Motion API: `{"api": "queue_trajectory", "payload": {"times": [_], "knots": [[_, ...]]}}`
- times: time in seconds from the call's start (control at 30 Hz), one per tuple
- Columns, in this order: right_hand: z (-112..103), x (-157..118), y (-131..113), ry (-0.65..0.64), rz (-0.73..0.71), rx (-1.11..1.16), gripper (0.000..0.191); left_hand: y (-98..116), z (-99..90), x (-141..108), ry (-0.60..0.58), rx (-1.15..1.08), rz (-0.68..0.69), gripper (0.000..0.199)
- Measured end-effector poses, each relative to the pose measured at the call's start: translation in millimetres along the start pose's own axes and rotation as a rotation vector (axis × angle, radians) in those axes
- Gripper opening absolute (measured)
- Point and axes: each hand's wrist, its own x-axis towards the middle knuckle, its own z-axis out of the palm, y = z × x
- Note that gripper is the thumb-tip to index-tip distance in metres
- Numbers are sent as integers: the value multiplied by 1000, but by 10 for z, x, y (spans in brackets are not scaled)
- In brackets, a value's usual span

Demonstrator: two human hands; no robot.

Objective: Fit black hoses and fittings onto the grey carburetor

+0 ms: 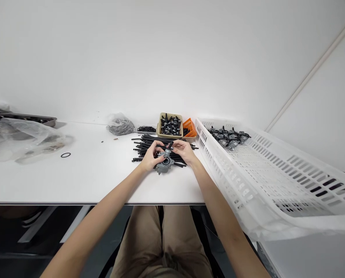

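Note:
A grey metal carburetor point(164, 166) is held just above the white table, its round bore facing me. My left hand point(152, 156) is closed around its left side, thumb across the front. My right hand point(184, 150) pinches at the black cap point(170, 145) on top of the carburetor, fingers bent together. Behind and under both hands lies a pile of black rubber hoses point(145, 146), some poking out on either side. The fingertips partly hide the top of the carburetor.
A white slatted crate point(265, 181) on the right holds several carburetors point(228, 137). At the back are a beige bin point(170, 125) of black-capped parts, an orange basket point(189, 127), a tray of black rings point(146, 129) and a bag point(120, 125). A black ring point(65, 155) lies left.

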Motion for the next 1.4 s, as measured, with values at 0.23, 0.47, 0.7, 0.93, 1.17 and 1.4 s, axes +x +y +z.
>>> {"api": "queue_trajectory", "payload": {"times": [0.23,0.47,0.7,0.93,1.17,1.4], "knots": [[-28,-27,-66,-95,3,-23,35,-20,-2,-4,-9,-70,-16,56],[-56,-3,-36,-115,8,18,34,-6,12,3,9,-57,-63,56],[-34,-14,-22,-184,37,64,41,-18,1,-1,64,-75,-69,55],[113,-38,-27,-156,-1,-136,37,-13,22,-5,154,-80,-43,50],[161,-29,5,-151,-41,-79,34,-29,10,1,102,32,-15,52],[188,-8,-44,-129,-81,33,27,-59,37,41,58,-308,-98,61]]}}
